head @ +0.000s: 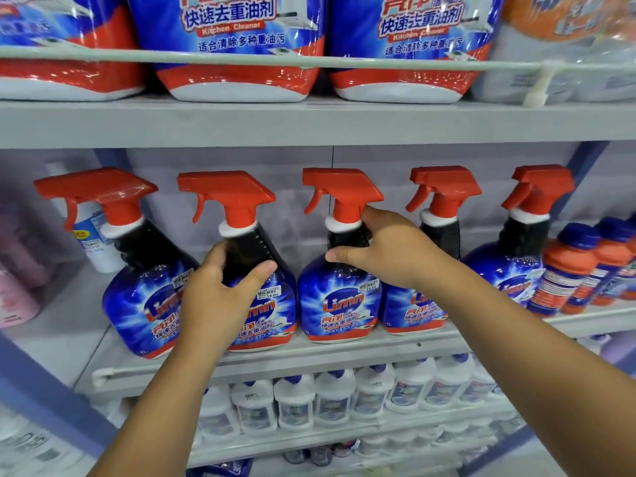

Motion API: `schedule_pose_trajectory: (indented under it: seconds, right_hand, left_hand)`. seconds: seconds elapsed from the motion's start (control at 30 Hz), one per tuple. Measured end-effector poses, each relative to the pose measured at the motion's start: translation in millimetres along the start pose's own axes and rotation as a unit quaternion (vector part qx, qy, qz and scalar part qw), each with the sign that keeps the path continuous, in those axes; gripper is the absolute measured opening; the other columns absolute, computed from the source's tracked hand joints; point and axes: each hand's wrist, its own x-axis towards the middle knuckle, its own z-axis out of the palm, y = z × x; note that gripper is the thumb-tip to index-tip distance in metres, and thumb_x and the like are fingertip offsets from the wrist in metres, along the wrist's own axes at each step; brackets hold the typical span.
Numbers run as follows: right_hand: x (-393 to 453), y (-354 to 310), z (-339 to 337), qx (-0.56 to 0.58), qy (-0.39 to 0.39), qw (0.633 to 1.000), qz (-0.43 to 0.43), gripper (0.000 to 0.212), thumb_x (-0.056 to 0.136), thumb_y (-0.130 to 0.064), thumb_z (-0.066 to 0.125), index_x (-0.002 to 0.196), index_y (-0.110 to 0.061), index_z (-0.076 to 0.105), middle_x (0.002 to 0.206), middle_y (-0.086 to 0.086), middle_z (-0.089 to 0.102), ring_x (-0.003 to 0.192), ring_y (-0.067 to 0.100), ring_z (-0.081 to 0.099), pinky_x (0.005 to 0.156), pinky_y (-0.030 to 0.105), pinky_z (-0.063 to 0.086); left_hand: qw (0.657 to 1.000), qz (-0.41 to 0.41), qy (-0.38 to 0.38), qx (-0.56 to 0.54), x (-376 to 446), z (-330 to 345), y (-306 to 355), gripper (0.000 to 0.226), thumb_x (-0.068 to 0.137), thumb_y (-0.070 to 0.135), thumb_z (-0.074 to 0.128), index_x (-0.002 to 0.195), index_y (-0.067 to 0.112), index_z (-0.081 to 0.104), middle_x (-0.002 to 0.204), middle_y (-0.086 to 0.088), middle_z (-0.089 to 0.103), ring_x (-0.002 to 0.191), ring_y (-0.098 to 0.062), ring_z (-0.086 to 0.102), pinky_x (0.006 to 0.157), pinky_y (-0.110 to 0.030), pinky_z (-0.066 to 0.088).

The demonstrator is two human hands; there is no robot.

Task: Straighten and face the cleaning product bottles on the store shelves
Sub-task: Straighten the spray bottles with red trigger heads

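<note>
Several blue spray bottles with red trigger heads stand in a row on the middle shelf [309,352]. My left hand [220,294] grips the dark neck of the second bottle [261,304] from the left. My right hand [385,253] grips the neck of the third bottle [339,304], just below its red trigger. Both bottles stand upright with their labels facing out. The leftmost bottle [137,297] leans a little and its label turns rightward. Two more spray bottles [444,208] stand to the right, partly hidden by my right arm.
Large blue and red refill pouches [237,46] fill the upper shelf behind a rail. Orange bottles with blue caps [568,270] stand at the right. Small white bottles [296,404] line the lower shelf. Pink bottles [17,294] sit at far left.
</note>
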Motion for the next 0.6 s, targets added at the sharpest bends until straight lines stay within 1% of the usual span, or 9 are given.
schedule_pose_trajectory:
  seconds: [0.1, 0.17, 0.27, 0.3, 0.33, 0.4, 0.43, 0.5, 0.6]
  right_hand:
    - [-3.4, 1.0, 4.8, -0.002, 0.017, 1.0, 0.016, 0.05, 0.081, -0.058, 0.074, 0.118, -0.03, 0.057, 0.106, -0.009, 0.067, 0.095, 0.015, 0.062, 0.081, 0.031, 0.05]
    - [-7.6, 1.6, 9.9, -0.004, 0.036, 0.999, 0.032, 0.047, 0.081, -0.06, 0.073, 0.113, -0.03, 0.057, 0.1, -0.01, 0.066, 0.091, 0.014, 0.061, 0.077, 0.032, 0.051]
    - [-16.7, 2.4, 19.0, 0.054, 0.085, 0.994, 0.04, 0.034, 0.083, -0.05, 0.076, 0.106, -0.035, 0.057, 0.092, -0.017, 0.065, 0.084, 0.004, 0.061, 0.069, 0.013, 0.045]
    - [-22.4, 2.2, 22.6, 0.088, 0.12, 0.988, 0.046, 0.032, 0.083, -0.045, 0.077, 0.106, -0.035, 0.058, 0.093, -0.018, 0.065, 0.085, 0.001, 0.061, 0.07, 0.008, 0.043]
    - [-28.7, 2.1, 27.2, 0.112, 0.172, 0.977, 0.051, 0.031, 0.083, -0.042, 0.078, 0.106, -0.031, 0.059, 0.095, -0.016, 0.065, 0.087, 0.003, 0.062, 0.073, 0.009, 0.043]
    - [-45.4, -7.0, 38.4, 0.125, 0.287, 0.948, 0.047, 0.029, 0.085, -0.04, 0.075, 0.101, -0.023, 0.058, 0.098, -0.005, 0.061, 0.09, 0.011, 0.06, 0.08, 0.02, 0.045]
    - [-54.0, -17.1, 43.6, 0.136, 0.324, 0.936, 0.03, 0.025, 0.086, -0.039, 0.073, 0.095, -0.022, 0.056, 0.095, -0.003, 0.059, 0.087, 0.012, 0.058, 0.08, 0.021, 0.045]
    - [-62.0, -38.4, 56.0, 0.176, 0.303, 0.936, -0.016, 0.018, 0.088, -0.034, 0.069, 0.085, -0.024, 0.055, 0.086, -0.005, 0.06, 0.081, 0.013, 0.06, 0.075, 0.019, 0.046]
    - [-50.4, -62.4, 75.7, 0.214, 0.165, 0.961, -0.06, 0.012, 0.088, -0.029, 0.072, 0.094, -0.029, 0.061, 0.096, -0.01, 0.066, 0.091, 0.01, 0.067, 0.084, 0.024, 0.054]
  left_hand:
    - [1.0, 0.013, -0.017, -0.006, 0.5, -1.4, -0.6, 0.034, 0.084, 0.048, 0.075, 0.116, 0.041, 0.063, 0.104, 0.021, 0.073, 0.1, -0.003, 0.069, 0.092, -0.041, 0.057]
    - [0.997, 0.035, 0.008, -0.067, -1.1, -12.1, -1.3, 0.034, 0.087, 0.039, 0.076, 0.119, 0.04, 0.062, 0.115, 0.019, 0.072, 0.11, -0.001, 0.067, 0.1, -0.035, 0.053]
    - [0.969, 0.123, 0.202, -0.065, 3.0, -55.7, -13.1, 0.021, 0.093, 0.033, 0.071, 0.113, 0.03, 0.063, 0.114, 0.007, 0.07, 0.11, -0.009, 0.066, 0.101, -0.034, 0.051]
    - [0.957, 0.127, 0.255, -0.051, 7.7, -72.9, -19.7, 0.02, 0.093, 0.035, 0.069, 0.11, 0.029, 0.062, 0.113, 0.002, 0.069, 0.108, -0.015, 0.065, 0.101, -0.039, 0.051]
    - [0.951, 0.122, 0.281, -0.037, 13.4, -88.1, -25.1, 0.022, 0.091, 0.04, 0.07, 0.108, 0.033, 0.059, 0.114, -0.003, 0.068, 0.108, -0.02, 0.064, 0.101, -0.043, 0.051]
    - [0.961, 0.093, 0.259, -0.002, 23.6, -105.8, -30.3, 0.036, 0.084, 0.046, 0.077, 0.106, 0.041, 0.049, 0.116, -0.005, 0.065, 0.109, -0.022, 0.063, 0.1, -0.042, 0.05]
    - [0.97, 0.079, 0.231, 0.009, 27.6, -109.2, -31.6, 0.046, 0.08, 0.043, 0.082, 0.107, 0.038, 0.046, 0.114, -0.003, 0.064, 0.108, -0.02, 0.063, 0.099, -0.037, 0.049]
    - [0.978, 0.046, 0.203, 0.026, 33.8, -109.8, -31.7, 0.058, 0.075, 0.036, 0.088, 0.109, 0.024, 0.043, 0.11, 0.0, 0.064, 0.107, -0.017, 0.063, 0.095, -0.031, 0.047]
    - [0.984, -0.012, 0.166, 0.066, 39.1, -106.2, -35.3, 0.061, 0.071, 0.043, 0.089, 0.113, 0.021, 0.052, 0.108, 0.004, 0.066, 0.102, -0.018, 0.063, 0.089, -0.033, 0.048]
